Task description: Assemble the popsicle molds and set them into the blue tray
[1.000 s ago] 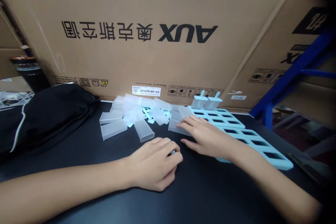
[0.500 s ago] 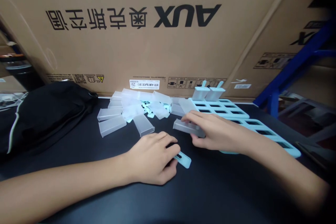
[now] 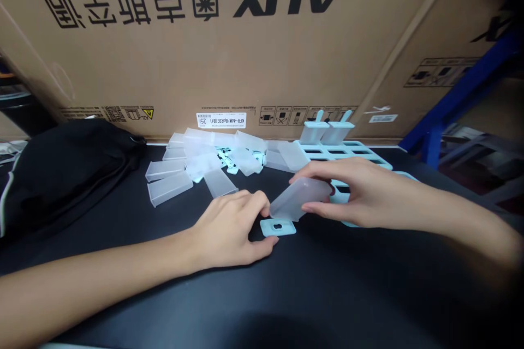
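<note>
My right hand (image 3: 352, 191) pinches a translucent ice-pop mould (image 3: 301, 196) between thumb and fingers. The mould tilts, its lower left end just above or against a light blue lid (image 3: 282, 227); I cannot tell if they touch. This lid is a small rectangular plate with a hole in its middle, lying on the black table. My left hand (image 3: 231, 229) has its thumb and bent fingers around the lid's left end. Behind the hands, several more translucent moulds (image 3: 170, 188) lie in a loose heap with small light blue parts (image 3: 227, 159) among them.
A light blue rack (image 3: 364, 161) with rectangular slots stands at the right, partly behind my right arm. Two capped moulds with sticks (image 3: 315, 132) stand upright in it. A black cloth bag (image 3: 69, 174) lies at the left. Large cardboard boxes (image 3: 172, 65) border the table's back.
My right hand has lifted and tilted the mould toward the lid. The lid has turned and now lies more visible beside my left hand, whose grip is wider. The camera view has shifted slightly.
</note>
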`<state>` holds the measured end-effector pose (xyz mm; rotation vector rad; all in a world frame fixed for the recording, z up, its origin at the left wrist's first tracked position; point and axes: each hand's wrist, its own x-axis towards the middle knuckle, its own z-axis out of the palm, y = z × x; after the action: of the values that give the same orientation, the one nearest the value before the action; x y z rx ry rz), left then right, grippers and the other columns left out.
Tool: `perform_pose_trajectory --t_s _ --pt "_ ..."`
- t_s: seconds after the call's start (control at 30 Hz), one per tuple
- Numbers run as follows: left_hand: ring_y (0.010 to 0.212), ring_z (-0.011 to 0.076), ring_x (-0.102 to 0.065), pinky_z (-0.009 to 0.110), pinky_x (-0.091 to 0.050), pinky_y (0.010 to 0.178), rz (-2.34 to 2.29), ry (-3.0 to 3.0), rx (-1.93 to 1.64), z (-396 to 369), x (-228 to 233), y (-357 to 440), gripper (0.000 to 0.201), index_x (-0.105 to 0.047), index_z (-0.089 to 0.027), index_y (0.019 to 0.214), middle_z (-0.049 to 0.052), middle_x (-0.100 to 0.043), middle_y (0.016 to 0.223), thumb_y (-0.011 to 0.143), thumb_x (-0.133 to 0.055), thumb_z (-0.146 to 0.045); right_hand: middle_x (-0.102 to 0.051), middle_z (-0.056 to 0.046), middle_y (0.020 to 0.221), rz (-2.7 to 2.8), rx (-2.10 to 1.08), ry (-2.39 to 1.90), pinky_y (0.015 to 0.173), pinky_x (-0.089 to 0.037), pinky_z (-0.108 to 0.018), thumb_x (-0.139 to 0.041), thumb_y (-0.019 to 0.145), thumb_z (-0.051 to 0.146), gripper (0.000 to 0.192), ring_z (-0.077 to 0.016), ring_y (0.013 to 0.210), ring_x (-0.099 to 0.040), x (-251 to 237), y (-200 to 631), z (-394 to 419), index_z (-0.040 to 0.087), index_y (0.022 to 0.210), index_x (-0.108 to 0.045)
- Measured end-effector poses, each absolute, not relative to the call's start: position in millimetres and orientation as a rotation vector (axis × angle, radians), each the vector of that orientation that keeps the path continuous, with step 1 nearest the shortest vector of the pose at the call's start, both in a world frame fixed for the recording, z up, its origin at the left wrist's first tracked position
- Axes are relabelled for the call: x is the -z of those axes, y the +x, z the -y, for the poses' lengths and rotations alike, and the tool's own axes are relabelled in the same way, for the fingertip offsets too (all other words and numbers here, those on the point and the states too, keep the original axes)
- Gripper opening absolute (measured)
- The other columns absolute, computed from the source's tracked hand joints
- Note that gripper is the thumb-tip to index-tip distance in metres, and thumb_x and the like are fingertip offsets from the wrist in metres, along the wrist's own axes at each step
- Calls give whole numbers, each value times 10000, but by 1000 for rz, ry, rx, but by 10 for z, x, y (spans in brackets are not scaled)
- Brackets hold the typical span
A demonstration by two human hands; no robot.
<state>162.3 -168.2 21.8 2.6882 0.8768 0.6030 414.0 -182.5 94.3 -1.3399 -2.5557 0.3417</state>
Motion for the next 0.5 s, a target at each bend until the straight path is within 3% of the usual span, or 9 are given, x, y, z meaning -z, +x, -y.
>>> perform_pose_trajectory --t_s 0.33,0.5 --pt "673 147 -565 262 -375 551 -889 2612 -581 1653 -239 1617 328 -386 -229 883 -36 -568 845 811 -641 -422 -665 -39 1049 2631 -480 -1186 682 -457 -266 -502 916 370 277 -164 833 -621 -854 3854 1935 277 1157 -600" --pt "666 145 -562 252 -372 538 -866 2443 -571 1625 -243 1607 386 -338 -234 842 -53 -552 795 793 -672 -421 -648 -9 891 2636 -490 -1258 612 -399 -256 -472 940 341 277 -153 728 -597 -783 3756 1970 250 1202 -476"
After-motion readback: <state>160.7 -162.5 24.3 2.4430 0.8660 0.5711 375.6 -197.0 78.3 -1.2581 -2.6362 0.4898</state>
